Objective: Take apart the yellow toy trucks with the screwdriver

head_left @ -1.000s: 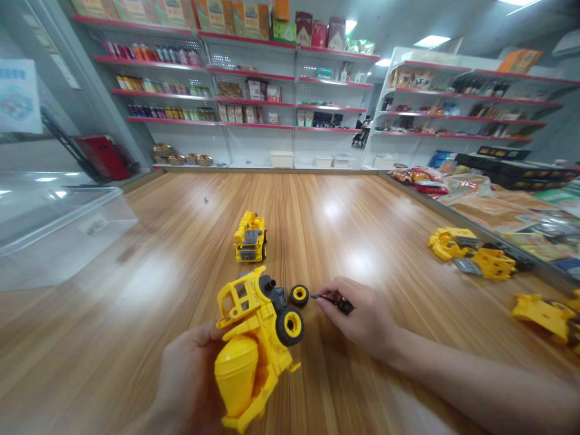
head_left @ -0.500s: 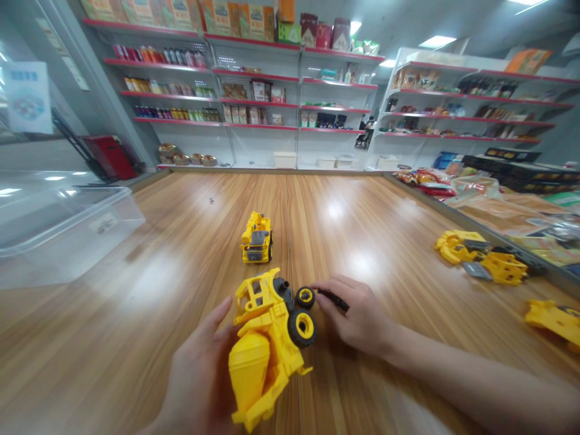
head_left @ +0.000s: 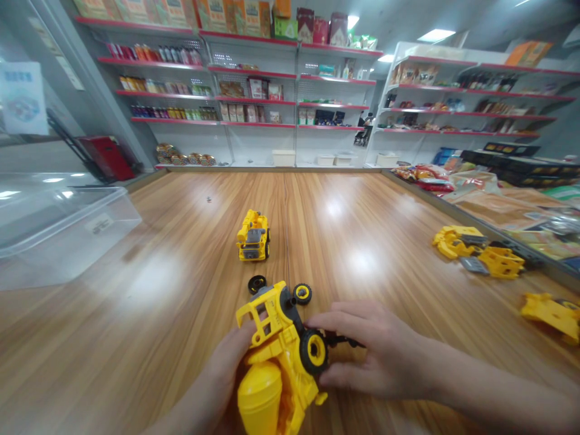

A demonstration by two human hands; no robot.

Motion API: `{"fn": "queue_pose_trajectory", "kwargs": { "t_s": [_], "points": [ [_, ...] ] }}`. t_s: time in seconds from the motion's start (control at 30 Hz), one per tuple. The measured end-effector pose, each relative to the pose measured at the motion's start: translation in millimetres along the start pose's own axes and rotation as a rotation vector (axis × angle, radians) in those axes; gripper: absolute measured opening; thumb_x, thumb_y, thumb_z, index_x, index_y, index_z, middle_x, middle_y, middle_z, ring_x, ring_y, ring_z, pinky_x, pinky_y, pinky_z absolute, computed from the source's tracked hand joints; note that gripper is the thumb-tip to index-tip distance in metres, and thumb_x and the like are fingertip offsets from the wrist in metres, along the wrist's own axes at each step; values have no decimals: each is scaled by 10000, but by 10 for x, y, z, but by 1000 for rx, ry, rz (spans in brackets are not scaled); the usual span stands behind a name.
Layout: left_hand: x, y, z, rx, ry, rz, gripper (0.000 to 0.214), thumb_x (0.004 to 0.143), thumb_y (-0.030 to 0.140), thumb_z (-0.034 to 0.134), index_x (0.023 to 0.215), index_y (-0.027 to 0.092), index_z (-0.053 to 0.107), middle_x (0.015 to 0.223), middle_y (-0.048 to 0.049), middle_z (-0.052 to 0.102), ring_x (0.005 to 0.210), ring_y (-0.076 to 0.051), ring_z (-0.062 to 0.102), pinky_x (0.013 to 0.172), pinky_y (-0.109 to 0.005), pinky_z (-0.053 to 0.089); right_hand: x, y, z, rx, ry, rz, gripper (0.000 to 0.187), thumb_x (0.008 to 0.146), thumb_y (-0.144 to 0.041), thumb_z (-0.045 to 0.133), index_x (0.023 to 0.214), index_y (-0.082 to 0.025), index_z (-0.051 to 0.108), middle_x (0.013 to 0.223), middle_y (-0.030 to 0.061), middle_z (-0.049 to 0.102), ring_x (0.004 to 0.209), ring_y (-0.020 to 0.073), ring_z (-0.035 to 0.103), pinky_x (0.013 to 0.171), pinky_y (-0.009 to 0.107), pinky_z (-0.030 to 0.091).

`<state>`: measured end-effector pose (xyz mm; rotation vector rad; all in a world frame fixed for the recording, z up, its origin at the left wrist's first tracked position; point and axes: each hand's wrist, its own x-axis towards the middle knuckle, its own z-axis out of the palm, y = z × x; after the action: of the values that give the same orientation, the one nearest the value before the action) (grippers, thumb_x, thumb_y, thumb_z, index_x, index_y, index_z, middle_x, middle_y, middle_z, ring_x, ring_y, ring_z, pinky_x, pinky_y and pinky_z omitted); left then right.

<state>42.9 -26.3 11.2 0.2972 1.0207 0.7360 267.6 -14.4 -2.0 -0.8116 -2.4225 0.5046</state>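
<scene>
My left hand [head_left: 222, 368] is closed around a yellow toy cement mixer truck [head_left: 292, 356], which lies tipped with its drum toward me. On its right side, the fingers and thumb of my right hand [head_left: 371, 347] close about the black rear wheel [head_left: 314, 351] with its yellow hub. A thin dark piece [head_left: 347, 341] shows between those fingers; its kind is unclear. By the bare front axle stub lies a small loose wheel [head_left: 302, 294]. Another black wheel [head_left: 257, 284] shows beyond the cab; whether it is attached I cannot tell.
A second yellow toy truck [head_left: 254, 237] stands farther up the wooden table [head_left: 335, 241]. Yellow toy parts [head_left: 480, 251] and another yellow piece [head_left: 550, 317] lie at the right. A clear plastic bin [head_left: 67, 235] is at the left. Stocked shelves [head_left: 254, 127] stand behind.
The toy truck has shifted right and toward me in my left hand. My right hand has moved from beside the small loose wheel to the rear wheel.
</scene>
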Motion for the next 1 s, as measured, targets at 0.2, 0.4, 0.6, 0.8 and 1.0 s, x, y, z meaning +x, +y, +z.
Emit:
{"fn": "queue_pose_trajectory", "kwargs": {
  "t_s": [0.2, 0.4, 0.6, 0.8, 1.0],
  "points": [
    [20, -16, 6, 25, 65, 56, 265, 948, 297, 512, 1095, 126, 650, 667, -78, 761, 590, -253, 735, 579, -342, 590, -12, 51, 76, 51, 160, -67, 439, 845, -311, 740, 1226, -142, 601, 871, 38, 689, 723, 126, 629, 649, 221, 478],
    [-61, 46, 89, -23, 66, 1, 374, 977, 339, 447, 785, 123, 684, 563, -78, 723, 486, -193, 686, 516, -267, 556, -4, 49, 13, 128, 230, -32, 429, 829, -249, 745, 1225, -152, 609, 853, 20, 695, 680, 101, 625, 644, 195, 484],
    [8, 48, 30, 46, 62, 6, 282, 936, 308, 493, 811, 124, 667, 673, -95, 749, 508, -191, 677, 535, -296, 557, -22, 260, -64, -170, 109, 337, 218, 895, -284, 632, 1102, -230, 672, 783, -6, 665, 674, 133, 601, 634, 239, 434],
    [19, 63, 89, 29, 46, -29, 254, 895, 285, 535, 962, 98, 693, 763, -128, 775, 667, -268, 753, 635, -374, 605, -32, 383, -55, -317, -29, 469, 62, 856, -270, 639, 866, -218, 672, 701, -9, 651, 634, 151, 584, 598, 251, 365],
    [101, -24, 2, 36, 33, -30, 268, 876, 282, 521, 978, 112, 702, 729, -129, 782, 673, -308, 760, 645, -420, 602, -26, 389, 15, -295, -24, 465, 166, 905, -327, 609, 1023, -221, 659, 848, 25, 707, 770, 182, 644, 664, 259, 412]
  ]
}}
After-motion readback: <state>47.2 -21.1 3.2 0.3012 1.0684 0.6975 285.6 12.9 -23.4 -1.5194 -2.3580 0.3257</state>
